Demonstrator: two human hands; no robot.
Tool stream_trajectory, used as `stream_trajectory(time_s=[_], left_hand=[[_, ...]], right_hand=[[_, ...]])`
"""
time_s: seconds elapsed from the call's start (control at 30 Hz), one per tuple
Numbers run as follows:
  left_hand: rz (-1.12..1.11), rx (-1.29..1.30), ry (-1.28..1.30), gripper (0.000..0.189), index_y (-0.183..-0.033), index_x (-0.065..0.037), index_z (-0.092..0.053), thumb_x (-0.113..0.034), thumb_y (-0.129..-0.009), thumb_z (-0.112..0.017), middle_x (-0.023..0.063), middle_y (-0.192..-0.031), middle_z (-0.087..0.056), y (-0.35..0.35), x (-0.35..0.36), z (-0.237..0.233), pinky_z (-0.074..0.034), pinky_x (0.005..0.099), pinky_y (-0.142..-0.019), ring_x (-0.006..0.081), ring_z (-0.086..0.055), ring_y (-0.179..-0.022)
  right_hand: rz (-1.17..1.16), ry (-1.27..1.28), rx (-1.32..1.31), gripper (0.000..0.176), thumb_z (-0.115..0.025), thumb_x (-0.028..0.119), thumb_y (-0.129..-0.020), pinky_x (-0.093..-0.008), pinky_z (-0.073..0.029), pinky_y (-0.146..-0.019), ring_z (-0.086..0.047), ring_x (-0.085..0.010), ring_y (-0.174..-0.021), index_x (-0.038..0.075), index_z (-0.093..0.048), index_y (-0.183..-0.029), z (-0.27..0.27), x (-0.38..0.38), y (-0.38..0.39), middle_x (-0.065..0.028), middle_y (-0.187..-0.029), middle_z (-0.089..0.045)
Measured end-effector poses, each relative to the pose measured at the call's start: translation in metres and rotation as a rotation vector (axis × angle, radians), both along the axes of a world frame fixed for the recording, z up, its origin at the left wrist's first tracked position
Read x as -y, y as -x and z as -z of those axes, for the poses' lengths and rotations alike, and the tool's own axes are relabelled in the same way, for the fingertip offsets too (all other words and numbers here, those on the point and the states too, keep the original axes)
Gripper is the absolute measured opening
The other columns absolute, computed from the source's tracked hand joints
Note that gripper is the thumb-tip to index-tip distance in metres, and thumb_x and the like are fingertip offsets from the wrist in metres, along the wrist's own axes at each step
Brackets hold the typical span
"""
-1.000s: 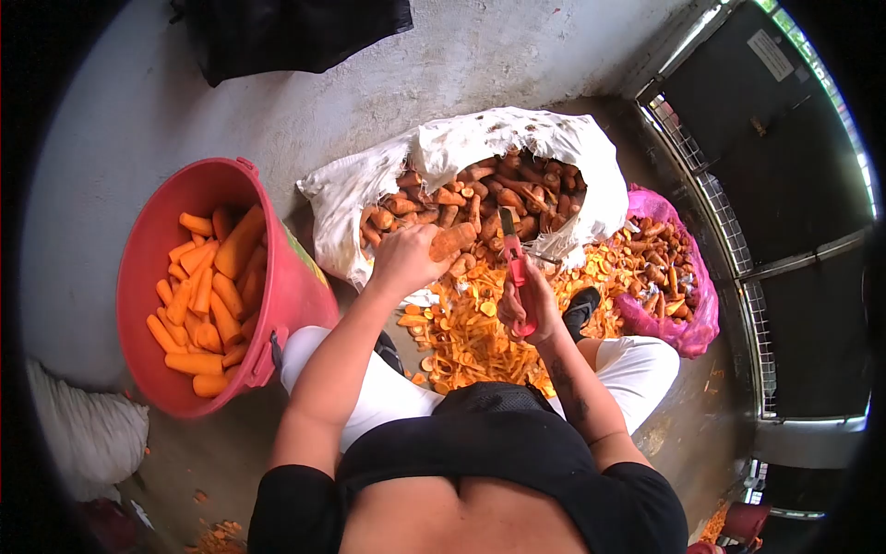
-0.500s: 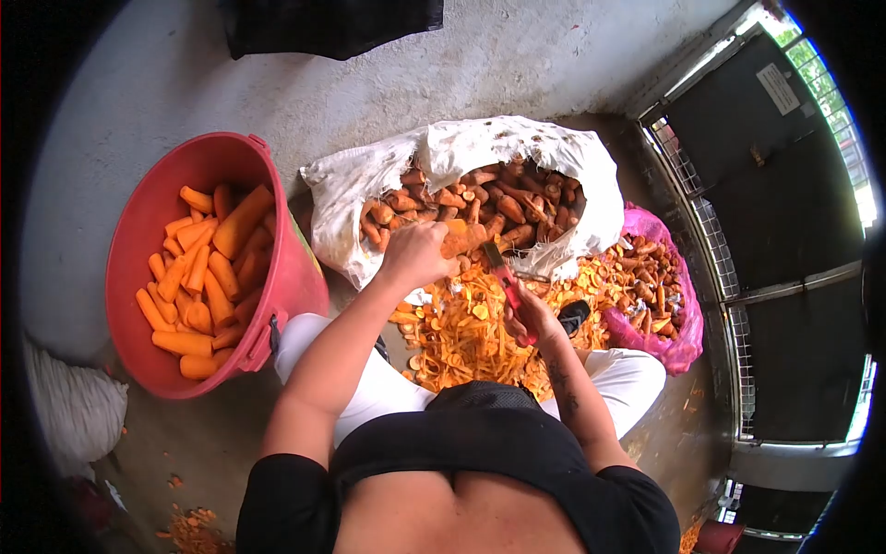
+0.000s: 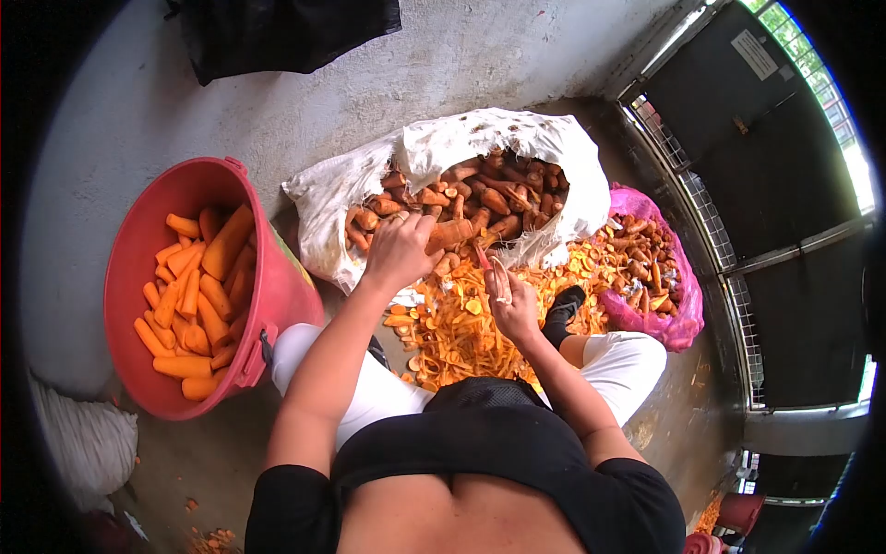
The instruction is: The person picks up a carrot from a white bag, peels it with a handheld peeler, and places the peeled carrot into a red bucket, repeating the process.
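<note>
My left hand [image 3: 401, 251] is closed around the thick end of a carrot [image 3: 449, 235], which points right in front of the torn white sack [image 3: 365, 159]. Just right of the carrot's tip, my right hand [image 3: 513, 303] is wrapped round a red-handled peeler [image 3: 484, 259]. Most of its handle is hidden by the fingers, and its blade is hard to make out close to the carrot. Under both hands lies a heap of orange peelings and carrot slices [image 3: 461, 325]. Many unpeeled carrots [image 3: 498, 198] show through the sack's opening.
At the left stands a red tub [image 3: 129, 305] holding peeled carrots [image 3: 198, 305]. A pink bag [image 3: 678, 319] of carrot pieces lies to the right. My bent legs flank the peelings. Another white sack [image 3: 88, 443] rests at lower left, and dark gate panels [image 3: 729, 138] line the right.
My right hand has turned and moved slightly left, so less of the peeler's red handle shows. My left hand still grips the carrot, slightly further left. The whole view has shifted a little.
</note>
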State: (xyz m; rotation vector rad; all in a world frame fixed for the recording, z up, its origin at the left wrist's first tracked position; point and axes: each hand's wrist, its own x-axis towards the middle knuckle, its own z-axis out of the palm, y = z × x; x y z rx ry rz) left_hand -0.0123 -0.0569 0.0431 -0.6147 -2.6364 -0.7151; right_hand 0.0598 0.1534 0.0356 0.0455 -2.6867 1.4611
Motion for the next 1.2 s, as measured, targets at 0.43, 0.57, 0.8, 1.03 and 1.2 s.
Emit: stream_trajectory(time_s=[0.43, 0.57, 0.8, 1.03, 1.2], left_hand=[[-0.021, 0.043, 0.057, 0.041, -0.094, -0.005, -0.058, -0.020, -0.062, -0.078, 0.0099, -0.089, -0.061, -0.003, -0.001, 0.000, -0.048, 0.0382, -0.077, 0.0270, -0.060, -0.090], [-0.009, 0.005, 0.080, 0.043, -0.095, -0.005, -0.058, -0.020, -0.061, -0.078, 0.0101, -0.092, -0.062, -0.003, -0.001, 0.001, -0.047, 0.0379, -0.078, 0.0270, -0.060, -0.093], [0.013, 0.023, -0.006, 0.046, -0.099, -0.005, -0.062, -0.023, -0.060, -0.079, 0.0122, -0.094, -0.065, -0.008, -0.007, 0.004, -0.050, 0.0388, -0.078, 0.0298, -0.063, -0.091], [0.084, 0.201, -0.581, 0.037, -0.091, -0.006, -0.064, -0.026, -0.063, -0.076, 0.0134, -0.083, -0.065, -0.025, -0.013, -0.029, -0.051, 0.0376, -0.067, 0.0276, -0.066, -0.075], [0.252, 0.190, -0.773, 0.033, -0.092, -0.005, -0.064, -0.020, -0.067, -0.079, 0.0069, -0.081, -0.064, -0.021, 0.000, -0.020, -0.050, 0.0302, -0.067, 0.0176, -0.063, -0.073]], right_hand=[[0.016, -0.090, -0.027, 0.037, -0.050, 0.033, -0.094, -0.0349, -0.045, -0.055, -0.056, -0.0249, -0.054, -0.001, -0.063, -0.097, 0.004, 0.005, 0.002, -0.0176, -0.062, -0.056], [0.001, -0.105, 0.057, 0.037, -0.051, 0.033, -0.094, -0.0358, -0.044, -0.054, -0.054, -0.0251, -0.052, -0.002, -0.062, -0.092, -0.006, 0.003, 0.002, -0.0182, -0.061, -0.055], [-0.007, -0.125, -0.009, 0.038, -0.050, 0.033, -0.094, -0.0376, -0.045, -0.055, -0.058, -0.0282, -0.055, -0.003, -0.062, -0.090, 0.008, -0.006, 0.001, -0.0203, -0.062, -0.056], [-0.027, -0.474, 0.188, 0.046, -0.051, 0.043, -0.090, -0.0460, -0.046, -0.062, -0.061, -0.0384, -0.069, -0.001, -0.064, -0.089, 0.115, -0.095, -0.009, -0.0243, -0.072, -0.060], [0.162, -0.422, 0.413, 0.053, -0.048, 0.049, -0.090, -0.0472, -0.045, -0.061, -0.061, -0.0392, -0.069, -0.001, -0.062, -0.081, 0.149, -0.121, -0.014, -0.0225, -0.070, -0.061]])
